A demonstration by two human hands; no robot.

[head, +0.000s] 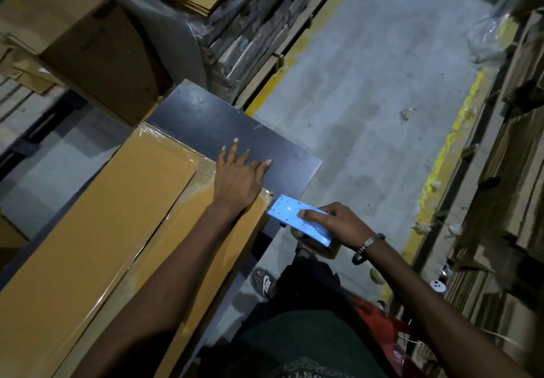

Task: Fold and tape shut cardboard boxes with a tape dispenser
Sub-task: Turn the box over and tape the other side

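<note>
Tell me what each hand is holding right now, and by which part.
The right hand grips the tape dispenser round its rear end, thumb on top. The left hand holds nothing; it presses flat on the cardboard box.

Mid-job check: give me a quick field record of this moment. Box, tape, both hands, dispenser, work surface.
box: long flat cardboard box lying on the dark table
tape: clear tape along the centre seam and over the far end
left hand: left hand flat, fingers spread, pressing the box's far right corner, fingertips reaching onto the table
right hand: right hand grips the tape dispenser
dispenser: blue-white, its front edge at the box's right corner, off the table's edge
floor: concrete, yellow lines, stacked cardboard around
</note>
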